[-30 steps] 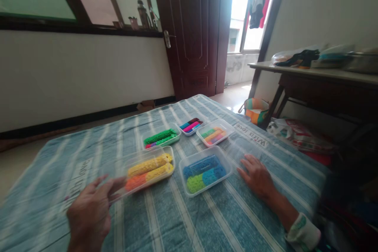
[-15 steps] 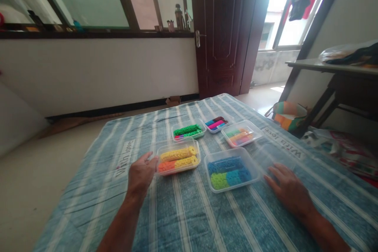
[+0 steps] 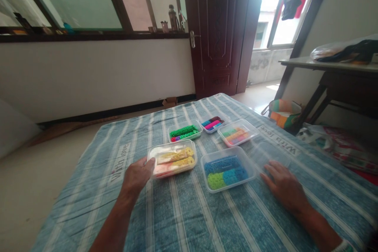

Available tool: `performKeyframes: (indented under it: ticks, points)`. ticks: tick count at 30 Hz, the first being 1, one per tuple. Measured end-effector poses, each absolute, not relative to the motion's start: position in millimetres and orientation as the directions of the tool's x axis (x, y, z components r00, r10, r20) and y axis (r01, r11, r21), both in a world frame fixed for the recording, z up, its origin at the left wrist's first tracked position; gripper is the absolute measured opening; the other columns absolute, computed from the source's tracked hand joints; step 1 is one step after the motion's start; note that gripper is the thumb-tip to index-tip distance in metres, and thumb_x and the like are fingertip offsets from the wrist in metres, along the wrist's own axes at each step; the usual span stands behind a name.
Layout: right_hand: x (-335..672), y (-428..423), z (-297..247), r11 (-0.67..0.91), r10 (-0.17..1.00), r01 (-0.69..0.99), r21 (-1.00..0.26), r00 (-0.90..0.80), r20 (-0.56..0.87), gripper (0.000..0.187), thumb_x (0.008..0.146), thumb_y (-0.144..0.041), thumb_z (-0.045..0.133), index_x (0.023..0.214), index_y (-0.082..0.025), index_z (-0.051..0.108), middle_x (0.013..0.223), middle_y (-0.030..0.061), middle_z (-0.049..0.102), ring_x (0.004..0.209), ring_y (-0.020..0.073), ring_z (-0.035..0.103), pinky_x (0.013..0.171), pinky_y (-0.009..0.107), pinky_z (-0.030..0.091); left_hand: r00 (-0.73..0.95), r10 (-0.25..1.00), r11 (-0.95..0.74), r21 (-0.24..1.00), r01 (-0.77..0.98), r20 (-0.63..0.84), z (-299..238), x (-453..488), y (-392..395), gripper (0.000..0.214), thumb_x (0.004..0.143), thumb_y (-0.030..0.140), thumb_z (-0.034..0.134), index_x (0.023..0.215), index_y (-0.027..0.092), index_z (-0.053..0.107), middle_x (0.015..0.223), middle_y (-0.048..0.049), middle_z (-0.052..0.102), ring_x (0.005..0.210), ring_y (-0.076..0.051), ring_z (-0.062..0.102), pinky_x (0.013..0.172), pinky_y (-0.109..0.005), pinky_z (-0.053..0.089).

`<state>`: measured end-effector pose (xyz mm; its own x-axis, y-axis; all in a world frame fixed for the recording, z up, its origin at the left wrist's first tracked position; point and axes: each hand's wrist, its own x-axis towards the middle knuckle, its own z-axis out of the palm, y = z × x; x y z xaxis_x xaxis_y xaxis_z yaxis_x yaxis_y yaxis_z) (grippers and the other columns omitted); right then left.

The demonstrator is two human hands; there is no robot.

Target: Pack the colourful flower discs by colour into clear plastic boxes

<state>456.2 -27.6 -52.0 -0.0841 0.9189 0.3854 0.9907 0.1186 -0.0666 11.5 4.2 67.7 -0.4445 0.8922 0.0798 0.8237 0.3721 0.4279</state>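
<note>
My left hand (image 3: 137,175) grips the left end of a clear plastic box (image 3: 173,160) that holds yellow and orange crocheted rolls. A clear lid with glare on it lies over that box, under my thumb. My right hand (image 3: 283,187) lies flat, fingers spread, on the striped blue cloth (image 3: 183,220), with its fingertips on a loose clear lid (image 3: 267,152). Between my hands stands an uncovered box (image 3: 226,168) of blue and green rolls.
Three smaller boxes stand further back: one of green rolls (image 3: 184,132), one of pink and dark pieces (image 3: 213,123), one of mixed colours (image 3: 236,134). A dark table (image 3: 339,82) and bags stand on the right, and a dark door (image 3: 218,27) is behind.
The clear lid in my left hand has come down over the yellow and orange box. My right hand has stayed flat by the loose lid. The view shifted a little.
</note>
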Motion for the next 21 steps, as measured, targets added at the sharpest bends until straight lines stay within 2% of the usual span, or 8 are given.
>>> performKeyframes:
  ticks: [4,11,16,21]
  points:
    - [455.1,-28.1,-51.5,0.111,0.922,0.991,-0.078,-0.073,0.379,0.035,0.092,-0.036,0.044,0.11,-0.016,0.067,0.123,0.0156,0.063,0.119,0.031,0.054,0.094,0.045,0.046,-0.333,0.943,0.323,0.31,0.894,-0.021,73.5,4.2,7.8,0.041,0.086,0.04,0.035,0.061,0.021,0.062,0.065,-0.0057,0.065,0.067,-0.023,0.059,0.062,-0.028,0.038]
    - [453.0,-28.0,-50.0,0.106,0.925,0.991,-0.084,-0.067,0.374,0.034,0.093,-0.036,0.043,0.109,-0.017,0.067,0.124,0.0155,0.062,0.12,0.0307,0.054,0.096,0.045,0.044,-0.365,0.93,0.366,0.216,0.905,-0.045,71.2,9.1,7.1,0.039,0.087,0.041,0.035,0.07,0.021,0.063,0.08,-0.0132,0.069,0.076,-0.03,0.062,0.065,-0.033,0.04]
    - [449.4,-26.9,-42.6,0.09,0.933,0.991,-0.102,-0.048,0.357,0.03,0.092,-0.033,0.046,0.109,-0.017,0.066,0.124,0.015,0.063,0.12,0.0304,0.053,0.096,0.044,0.043,-0.354,0.934,0.356,0.191,0.915,-0.045,71.2,9.5,8.0,0.032,0.087,0.039,0.039,0.072,0.022,0.062,0.078,-0.0111,0.067,0.076,-0.03,0.062,0.072,-0.038,0.042]
    - [443.0,-26.4,-29.5,0.064,0.949,0.991,-0.116,-0.024,0.315,0.029,0.093,-0.032,0.047,0.11,-0.018,0.065,0.126,0.0141,0.062,0.122,0.0294,0.051,0.098,0.043,0.041,-0.318,0.948,0.305,0.233,0.923,0.019,65.1,2.5,12.6,0.03,0.086,0.033,0.039,0.06,0.024,0.053,0.068,-0.0087,0.063,0.066,-0.029,0.06,0.071,-0.042,0.042]
